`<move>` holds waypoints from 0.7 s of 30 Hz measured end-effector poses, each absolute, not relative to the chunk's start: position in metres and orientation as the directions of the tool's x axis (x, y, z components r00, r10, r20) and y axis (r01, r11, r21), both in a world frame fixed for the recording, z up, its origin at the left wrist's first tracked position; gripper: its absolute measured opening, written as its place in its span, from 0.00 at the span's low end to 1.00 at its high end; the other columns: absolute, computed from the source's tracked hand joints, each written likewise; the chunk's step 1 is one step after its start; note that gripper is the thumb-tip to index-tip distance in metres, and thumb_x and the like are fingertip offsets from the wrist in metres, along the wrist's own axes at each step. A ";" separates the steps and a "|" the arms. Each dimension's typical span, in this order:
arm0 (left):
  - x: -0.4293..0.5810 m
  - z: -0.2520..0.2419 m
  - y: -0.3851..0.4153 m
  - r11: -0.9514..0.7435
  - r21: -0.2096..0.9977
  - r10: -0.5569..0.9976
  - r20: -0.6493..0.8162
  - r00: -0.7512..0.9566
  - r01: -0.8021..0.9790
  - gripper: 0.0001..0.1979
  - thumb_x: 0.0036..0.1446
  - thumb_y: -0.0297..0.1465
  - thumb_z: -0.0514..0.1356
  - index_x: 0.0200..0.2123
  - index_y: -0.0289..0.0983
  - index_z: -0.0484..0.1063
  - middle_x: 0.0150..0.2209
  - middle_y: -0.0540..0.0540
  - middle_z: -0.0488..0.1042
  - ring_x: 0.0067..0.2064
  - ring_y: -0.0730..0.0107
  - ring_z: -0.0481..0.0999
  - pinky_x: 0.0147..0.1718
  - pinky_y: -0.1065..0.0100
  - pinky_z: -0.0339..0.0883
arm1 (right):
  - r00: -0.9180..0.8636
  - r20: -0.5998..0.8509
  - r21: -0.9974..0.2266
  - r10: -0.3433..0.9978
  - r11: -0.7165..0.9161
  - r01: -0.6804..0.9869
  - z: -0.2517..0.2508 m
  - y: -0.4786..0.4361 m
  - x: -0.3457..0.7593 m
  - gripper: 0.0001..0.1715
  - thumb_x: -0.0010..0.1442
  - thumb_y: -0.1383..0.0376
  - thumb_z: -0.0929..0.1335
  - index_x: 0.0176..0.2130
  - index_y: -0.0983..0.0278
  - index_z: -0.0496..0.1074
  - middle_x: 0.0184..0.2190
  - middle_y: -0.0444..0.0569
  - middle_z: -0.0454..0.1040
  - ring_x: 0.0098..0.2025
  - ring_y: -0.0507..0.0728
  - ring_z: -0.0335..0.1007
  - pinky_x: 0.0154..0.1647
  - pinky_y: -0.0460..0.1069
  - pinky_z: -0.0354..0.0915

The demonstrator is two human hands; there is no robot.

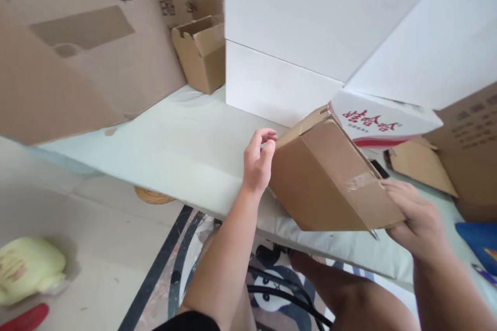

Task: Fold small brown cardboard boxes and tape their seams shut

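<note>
A brown cardboard box [314, 181] with a strip of clear tape is tilted over the front part of the pale-covered surface. My right hand [415, 220] grips its right end, thumb below and fingers over the upper edge. Beneath that end pokes a thin, pointed silver tip [374, 234]; whatever it belongs to is hidden. My left hand [259, 161] is at the box's left edge, fingers loosely bent and apart from the thumb; I cannot tell whether it touches the box. Just behind the right hand shows a small black object [379, 168].
Large white boxes [283, 77] stand behind, with a white carton with red lettering [388, 119] beside them. A big brown carton [85, 62] and a small open box [205, 57] are at left. Opened cardboard [423, 163] lies right. The covered surface's [186, 150] front edge runs above my legs.
</note>
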State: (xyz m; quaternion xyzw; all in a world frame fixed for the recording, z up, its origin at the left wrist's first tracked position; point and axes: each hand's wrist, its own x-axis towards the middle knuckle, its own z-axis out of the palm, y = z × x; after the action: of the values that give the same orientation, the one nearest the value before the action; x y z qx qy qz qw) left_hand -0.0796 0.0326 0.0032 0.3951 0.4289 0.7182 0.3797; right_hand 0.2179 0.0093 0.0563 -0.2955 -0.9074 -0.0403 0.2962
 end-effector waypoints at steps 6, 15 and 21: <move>-0.037 0.003 0.038 -0.424 0.903 0.901 0.429 -0.071 0.070 0.19 0.56 0.40 0.65 0.51 0.47 0.79 0.54 0.42 0.75 0.57 0.53 0.72 0.60 0.56 0.63 | -0.438 0.584 -0.385 0.683 0.709 0.591 0.043 -0.004 0.240 0.14 0.50 0.75 0.64 0.33 0.57 0.71 0.42 0.48 0.82 0.56 0.66 0.77 0.59 0.66 0.73; -0.016 0.002 0.046 -0.409 0.892 0.902 0.363 -0.233 -0.192 0.26 0.49 0.54 0.67 0.45 0.42 0.78 0.35 0.48 0.70 0.38 0.65 0.70 0.38 0.67 0.67 | -0.070 0.648 -0.531 0.758 0.516 0.672 0.041 -0.002 0.262 0.16 0.45 0.79 0.61 0.27 0.57 0.62 0.30 0.43 0.79 0.43 0.61 0.76 0.50 0.61 0.71; 0.008 0.016 0.040 -0.441 0.870 0.883 0.375 -0.283 -0.221 0.23 0.46 0.54 0.64 0.36 0.41 0.76 0.36 0.47 0.71 0.38 0.64 0.70 0.38 0.65 0.66 | 0.016 0.670 -0.614 0.742 0.543 0.573 0.038 -0.007 0.275 0.16 0.47 0.79 0.60 0.25 0.58 0.64 0.30 0.44 0.79 0.44 0.60 0.77 0.50 0.59 0.71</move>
State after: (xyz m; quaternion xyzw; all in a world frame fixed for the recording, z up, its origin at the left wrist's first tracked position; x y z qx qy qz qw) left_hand 0.0079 0.0401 0.0161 0.4578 0.3615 0.7146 0.3861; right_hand 0.2754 -0.0074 0.0380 -0.4716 -0.6968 0.0791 0.5346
